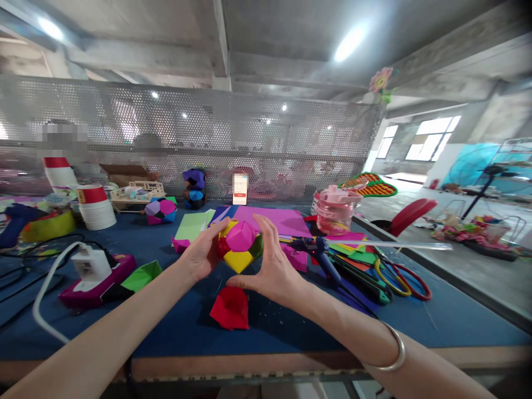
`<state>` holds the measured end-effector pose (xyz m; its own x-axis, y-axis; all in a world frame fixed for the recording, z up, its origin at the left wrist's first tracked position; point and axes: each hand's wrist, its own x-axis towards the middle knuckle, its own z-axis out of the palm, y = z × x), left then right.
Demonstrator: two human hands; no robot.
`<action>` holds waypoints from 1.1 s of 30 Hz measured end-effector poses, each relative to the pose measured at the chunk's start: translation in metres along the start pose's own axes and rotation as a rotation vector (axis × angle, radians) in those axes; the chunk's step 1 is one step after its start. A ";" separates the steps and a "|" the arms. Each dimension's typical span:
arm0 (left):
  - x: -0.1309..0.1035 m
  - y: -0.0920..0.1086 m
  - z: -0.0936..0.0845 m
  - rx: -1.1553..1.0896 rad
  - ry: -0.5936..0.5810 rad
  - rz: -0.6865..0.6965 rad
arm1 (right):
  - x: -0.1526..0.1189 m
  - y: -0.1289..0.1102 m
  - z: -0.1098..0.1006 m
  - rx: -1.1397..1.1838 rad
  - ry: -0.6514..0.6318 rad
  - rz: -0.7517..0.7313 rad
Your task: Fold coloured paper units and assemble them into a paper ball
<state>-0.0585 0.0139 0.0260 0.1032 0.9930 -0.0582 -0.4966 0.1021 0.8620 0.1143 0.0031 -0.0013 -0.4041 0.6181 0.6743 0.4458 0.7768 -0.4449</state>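
Head view: ball (pixel 240 244) between both hands above the table (pixel 174 341); its rear hidden. Left hand (pixel 204 249) grips its side, fingertips obscured. Right hand (pixel 272 263) spread wide around the opposite side; fingertip contact cannot be determined.

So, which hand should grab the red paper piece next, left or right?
Probably the right hand: it looks open, with its thumb nearest the red paper piece, while the left hand holds the colorful ball.
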 end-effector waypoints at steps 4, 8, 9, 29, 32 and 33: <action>-0.002 -0.008 0.005 -0.002 -0.031 -0.009 | 0.000 0.000 0.004 0.032 -0.002 -0.029; -0.004 -0.015 0.006 -0.004 -0.019 0.018 | 0.001 -0.006 0.001 0.052 -0.007 -0.051; -0.005 -0.016 0.006 -0.011 -0.022 0.015 | 0.001 -0.007 0.000 0.057 -0.009 -0.059; -0.012 -0.023 0.006 0.293 -0.174 0.256 | 0.000 -0.004 -0.004 -0.028 0.001 -0.055; -0.013 -0.021 0.005 0.339 -0.206 0.238 | 0.001 0.001 -0.003 -0.015 0.050 -0.051; -0.013 -0.021 0.004 0.360 -0.200 0.241 | 0.002 0.003 -0.004 -0.013 0.074 -0.048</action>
<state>-0.0456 -0.0013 0.0106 0.2031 0.9511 0.2325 -0.1997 -0.1922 0.9608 0.1176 0.0061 0.0011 -0.3654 0.5691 0.7366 0.4378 0.8034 -0.4035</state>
